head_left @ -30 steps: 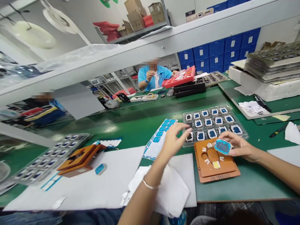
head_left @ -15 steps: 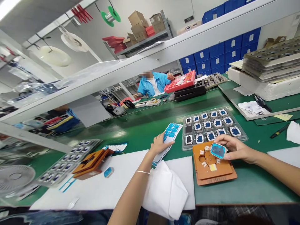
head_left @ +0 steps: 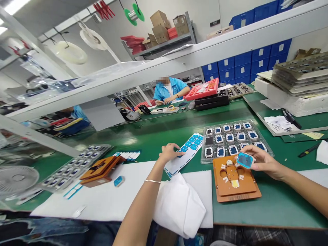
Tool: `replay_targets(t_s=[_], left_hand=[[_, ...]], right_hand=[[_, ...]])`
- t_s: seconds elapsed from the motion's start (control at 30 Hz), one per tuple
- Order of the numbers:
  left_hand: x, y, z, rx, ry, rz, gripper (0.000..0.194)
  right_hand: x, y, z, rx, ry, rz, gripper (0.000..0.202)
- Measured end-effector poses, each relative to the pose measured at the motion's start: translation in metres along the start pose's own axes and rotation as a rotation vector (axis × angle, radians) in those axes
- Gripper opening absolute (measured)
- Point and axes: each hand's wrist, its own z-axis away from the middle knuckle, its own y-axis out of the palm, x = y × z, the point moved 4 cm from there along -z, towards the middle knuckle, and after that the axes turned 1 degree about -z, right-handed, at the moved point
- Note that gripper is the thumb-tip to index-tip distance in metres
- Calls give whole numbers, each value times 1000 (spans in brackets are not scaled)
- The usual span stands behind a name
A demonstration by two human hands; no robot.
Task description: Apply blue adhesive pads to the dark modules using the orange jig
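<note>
My right hand (head_left: 268, 162) pinches a small rounded-square part (head_left: 245, 160), pale at the rim with a bright blue face, above an orange fixture block (head_left: 235, 179). The block has a shaped recess and small white tabs around it. My left hand (head_left: 169, 152) is at the left edge of a white sheet of blue stickers (head_left: 191, 145), thumb and forefinger apart. Part of the sheet's lower end is bare. Behind the block lies a clear tray (head_left: 208, 161) of similar parts with dark blue faces. A white cloth (head_left: 180, 206) lies below the sheet.
A second orange fixture (head_left: 98, 172), another blue-faced part (head_left: 119, 181) and a tray of parts (head_left: 77, 167) stand left. White foam (head_left: 89, 200) covers the front of the bench. A pen (head_left: 309, 149) lies right. Across the bench sits a person in blue (head_left: 176, 87).
My left hand has shifted left on the sticker sheet, uncovering more of its bare part. My right hand still holds the part, raised slightly clear of the block. The view has shifted a little.
</note>
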Motion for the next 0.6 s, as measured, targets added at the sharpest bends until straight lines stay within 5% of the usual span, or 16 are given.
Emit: replay_targets(t_s=[0.13, 0.23, 0.37, 0.6], left_hand=[[13, -3, 3, 74, -71, -3, 65], [14, -1, 6, 69, -97, 19, 65], [10, 3, 5, 67, -127, 53, 68], [7, 4, 2, 70, -143, 90, 73]], right_hand=[[9, -18, -10, -142, -16, 282, 51], [19, -17, -36, -94, -14, 615, 52], [22, 6, -91, 97, -30, 1202, 46], [5, 43, -161, 186, -57, 1478, 41]])
